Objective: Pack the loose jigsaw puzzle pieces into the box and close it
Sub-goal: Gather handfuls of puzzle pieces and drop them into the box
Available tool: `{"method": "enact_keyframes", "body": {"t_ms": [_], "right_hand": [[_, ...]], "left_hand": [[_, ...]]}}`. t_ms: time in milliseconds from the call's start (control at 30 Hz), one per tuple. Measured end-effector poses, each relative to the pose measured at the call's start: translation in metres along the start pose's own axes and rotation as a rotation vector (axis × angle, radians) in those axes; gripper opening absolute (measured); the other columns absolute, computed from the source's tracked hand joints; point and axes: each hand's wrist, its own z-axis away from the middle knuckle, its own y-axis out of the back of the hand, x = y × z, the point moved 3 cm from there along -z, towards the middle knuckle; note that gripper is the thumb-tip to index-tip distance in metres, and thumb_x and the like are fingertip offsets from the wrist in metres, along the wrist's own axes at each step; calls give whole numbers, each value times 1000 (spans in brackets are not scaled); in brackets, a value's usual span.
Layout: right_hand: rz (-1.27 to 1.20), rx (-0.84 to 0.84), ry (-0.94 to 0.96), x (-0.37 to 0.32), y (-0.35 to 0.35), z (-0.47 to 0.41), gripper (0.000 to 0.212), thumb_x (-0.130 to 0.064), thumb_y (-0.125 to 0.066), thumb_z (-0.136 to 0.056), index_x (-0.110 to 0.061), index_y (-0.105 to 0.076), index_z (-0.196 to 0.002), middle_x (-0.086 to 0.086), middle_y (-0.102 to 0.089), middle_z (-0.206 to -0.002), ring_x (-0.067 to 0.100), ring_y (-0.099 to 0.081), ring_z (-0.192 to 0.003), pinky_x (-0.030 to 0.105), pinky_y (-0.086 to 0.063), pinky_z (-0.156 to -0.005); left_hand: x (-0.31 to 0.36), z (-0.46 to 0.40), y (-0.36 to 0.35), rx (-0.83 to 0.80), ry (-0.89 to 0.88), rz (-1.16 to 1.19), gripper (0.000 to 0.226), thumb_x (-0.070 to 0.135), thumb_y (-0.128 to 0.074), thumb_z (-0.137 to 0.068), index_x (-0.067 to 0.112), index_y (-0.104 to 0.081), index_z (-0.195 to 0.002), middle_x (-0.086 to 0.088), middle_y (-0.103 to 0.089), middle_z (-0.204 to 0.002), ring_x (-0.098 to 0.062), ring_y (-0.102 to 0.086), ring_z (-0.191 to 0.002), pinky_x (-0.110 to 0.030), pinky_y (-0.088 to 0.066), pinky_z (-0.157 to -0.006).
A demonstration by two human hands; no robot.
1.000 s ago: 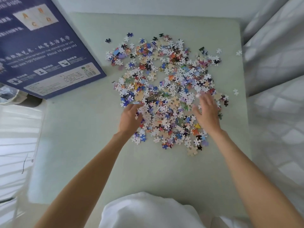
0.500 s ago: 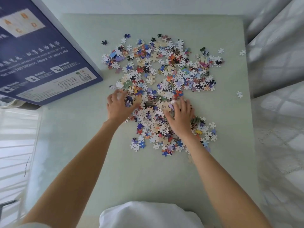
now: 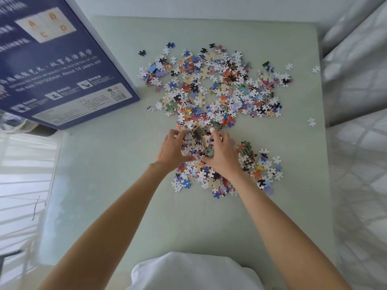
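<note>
Left hand and right hand both cupped round a heap of puzzle pieces mid-surface, blue box far left.

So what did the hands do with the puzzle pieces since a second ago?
The left hand and right hand slid inward from the sides of the spread, raking puzzle pieces together. Now they cup a gathered clump between them, and a bare gap has opened behind it. The far pieces, the strays at the right, the blue box and the table stayed put.
</note>
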Motion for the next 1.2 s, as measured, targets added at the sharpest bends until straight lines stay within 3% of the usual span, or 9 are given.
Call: {"method": "enact_keyframes", "body": {"t_ms": [233,367,633,733,833,900,967,1100,1200], "right_hand": [[-54,-10,-29,-6,-4,-2,87,-46,-74,-71,-9,-30,-135,12,-45,-123,26,-50,-108,34,-49,-82],[-51,40,-70,-12,-2,-6,67,-58,-68,-71,-15,-48,-117,7,-51,-111,22,-57,-89,34,-52,-68],[-189,66,-77,-8,6,-7,52,-42,-70,-77,-16,-57,-121,1,-55,-111,8,-48,-83,19,-33,-62],[-195,123,-79,-3,12,-6,47,-36,-72,-77,-14,-60,-117,4,-54,-117,14,-53,-92,21,-40,-74],[-154,165,-59,0,17,-5,42,-31,-73,-77,-14,-62,-113,6,-53,-118,22,-56,-95,33,-49,-81],[-84,145,-8,-2,18,-3,39,-30,-71,-79,-15,-60,-113,5,-58,-106,21,-58,-83,39,-50,-78],[1,133,73,-6,17,-1,37,-29,-68,-82,-15,-59,-115,4,-62,-96,19,-58,-72,37,-51,-73],[130,89,213,-14,8,4,44,-23,-71,-80,-15,-55,-120,6,-65,-98,21,-65,-78,29,-53,-59],[132,69,223,-15,4,7,55,-19,-75,-76,-11,-49,-124,7,-67,-93,22,-65,-76,28,-52,-57]], "left_hand": [[-2,1,0,-17,33,34,75,36,-79,-69,22,-39,-130,-8,-53,-119,-23,-54,-101,-32,-43,-86],[-1,2,0,-20,31,49,67,36,-79,-70,19,-43,-124,-8,-57,-113,-21,-55,-92,-29,-43,-77],[-6,3,5,-9,51,159,58,28,-79,-72,22,-46,-120,-5,-61,-109,-16,-55,-87,-27,-42,-75],[-5,4,7,15,64,211,59,22,-77,-75,24,-45,-125,-4,-61,-110,-14,-57,-86,-25,-44,-78],[-3,5,9,32,90,255,60,21,-76,-76,23,-46,-127,-2,-61,-109,-13,-58,-84,-23,-45,-78],[-4,7,9,37,110,270,52,20,-75,-77,19,-52,-123,-4,-62,-111,-11,-58,-85,-21,-45,-77],[-5,8,9,45,124,247,45,21,-74,-78,13,-57,-118,-5,-63,-110,-11,-57,-85,-19,-43,-75],[-7,10,8,57,133,195,41,22,-74,-78,14,-59,-116,-5,-66,-109,-16,-62,-88,-22,-47,-75],[-7,12,8,54,138,172,39,22,-72,-81,15,-60,-117,-6,-68,-104,-18,-64,-87,-22,-47,-75]]}}
